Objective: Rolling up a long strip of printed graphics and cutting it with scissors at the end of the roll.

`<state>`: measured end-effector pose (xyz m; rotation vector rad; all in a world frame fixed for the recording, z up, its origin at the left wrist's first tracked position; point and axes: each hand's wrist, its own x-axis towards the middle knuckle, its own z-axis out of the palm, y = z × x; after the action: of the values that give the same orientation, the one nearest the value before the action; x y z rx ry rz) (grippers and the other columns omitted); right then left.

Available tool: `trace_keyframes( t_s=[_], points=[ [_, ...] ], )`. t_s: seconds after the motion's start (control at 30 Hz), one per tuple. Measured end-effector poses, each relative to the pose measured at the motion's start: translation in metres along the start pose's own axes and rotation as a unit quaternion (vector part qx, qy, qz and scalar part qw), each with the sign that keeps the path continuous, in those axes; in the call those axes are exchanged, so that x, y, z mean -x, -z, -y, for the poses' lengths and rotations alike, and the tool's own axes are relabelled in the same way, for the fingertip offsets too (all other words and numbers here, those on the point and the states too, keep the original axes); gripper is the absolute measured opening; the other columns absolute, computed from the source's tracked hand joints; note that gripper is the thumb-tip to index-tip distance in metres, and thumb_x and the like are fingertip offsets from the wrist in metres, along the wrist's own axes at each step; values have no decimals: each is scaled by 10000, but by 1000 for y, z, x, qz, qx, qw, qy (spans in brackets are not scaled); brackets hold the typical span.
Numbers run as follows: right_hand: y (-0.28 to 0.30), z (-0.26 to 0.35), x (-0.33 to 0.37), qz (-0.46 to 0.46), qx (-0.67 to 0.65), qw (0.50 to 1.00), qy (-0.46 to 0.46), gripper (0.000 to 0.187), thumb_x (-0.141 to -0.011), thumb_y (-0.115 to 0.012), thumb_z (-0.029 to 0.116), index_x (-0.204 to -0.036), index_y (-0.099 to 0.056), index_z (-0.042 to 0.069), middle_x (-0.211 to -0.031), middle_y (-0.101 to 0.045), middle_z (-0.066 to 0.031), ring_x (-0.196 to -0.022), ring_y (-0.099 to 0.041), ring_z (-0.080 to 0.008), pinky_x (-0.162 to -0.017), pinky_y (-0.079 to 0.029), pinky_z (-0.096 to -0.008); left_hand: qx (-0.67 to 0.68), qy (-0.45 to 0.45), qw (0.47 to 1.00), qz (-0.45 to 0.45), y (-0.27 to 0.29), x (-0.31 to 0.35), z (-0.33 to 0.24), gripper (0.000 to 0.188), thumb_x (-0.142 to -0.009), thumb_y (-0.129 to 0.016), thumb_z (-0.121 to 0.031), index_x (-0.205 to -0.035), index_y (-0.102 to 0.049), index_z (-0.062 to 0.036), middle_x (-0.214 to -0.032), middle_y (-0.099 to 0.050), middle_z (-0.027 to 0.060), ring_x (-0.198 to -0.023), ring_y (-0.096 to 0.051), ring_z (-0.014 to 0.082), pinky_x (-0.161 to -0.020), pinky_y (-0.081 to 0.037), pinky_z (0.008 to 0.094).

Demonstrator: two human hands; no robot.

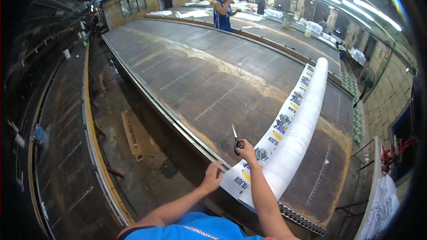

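Two bare hands were at lower centre in the head view. The right hand [246, 150] was closed around the dark handles of scissors [235, 138], whose point aimed toward the top of the frame. The left hand [212, 177], fingers loosely bent and with nothing visible in its hold, was near a corner of a long dark table [200, 78]; I cannot tell whether it touched. A white printed sheet [267, 142] lay on the table from lower centre to upper right, a thick white roll [302, 135] along its right side. Dark lettering [241, 179], round emblems [261, 153] and yellow bars ran along the sheet. White lettering [201, 232] marked the wearer's blue shirt [178, 224] at the lower edge.
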<state>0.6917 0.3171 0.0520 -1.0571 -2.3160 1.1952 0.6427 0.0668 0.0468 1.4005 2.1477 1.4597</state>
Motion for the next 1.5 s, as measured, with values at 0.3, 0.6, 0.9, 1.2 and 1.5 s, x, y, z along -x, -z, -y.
trace_keyframes(
  t_s=[0.3,0.6,0.9,1.2,1.5],
  points=[
    [10,26,61,-50,-102,985,132,437,-857,-671,111,-1285,-599,62,-742,-654,-74,-630,-612,-148,-590,-494,-320,-13,-74,980,182,-53,125,-138,780,-909,-622,-248,-1554,-245,-23,-1619,-197,225,-1505,-187,389,-1232,-190,454],
    [108,-21,272,-181,-369,894,179,448,-975,-544,-17,-1403,-445,67,-978,-682,-116,-754,-641,-140,-691,-525,-270,-113,-49,990,67,-89,131,-121,963,-740,-743,-87,-1561,-240,-86,-1535,-359,224,-1405,-352,429,-1143,-292,580],
    [278,-161,381,-267,-97,958,39,397,-935,-599,47,-1314,-483,71,-877,-689,-128,-715,-657,-194,-629,-518,-345,-115,-14,990,-76,-104,135,-122,601,-778,-630,1,-1355,-472,-62,-1246,-546,185,-1119,-545,401,-957,-465,511],
    [269,-247,367,-91,229,969,12,359,-889,-634,98,-1237,-547,81,-959,-707,-207,-924,-665,-432,-785,-517,-500,-130,118,983,-55,-110,134,-156,562,-854,-491,-235,-1383,-535,-52,-1341,-532,211,-1264,-478,418,-1133,-298,572],
    [278,-301,329,-24,226,960,166,277,-861,-584,99,-1128,-652,69,-1011,-622,-155,-1010,-576,-373,-857,-451,-499,-371,165,911,-71,-156,128,-242,737,-954,-515,-535,-1371,-490,73,-1449,-475,203,-1405,-348,379,-1168,-44,698]
  ],
)
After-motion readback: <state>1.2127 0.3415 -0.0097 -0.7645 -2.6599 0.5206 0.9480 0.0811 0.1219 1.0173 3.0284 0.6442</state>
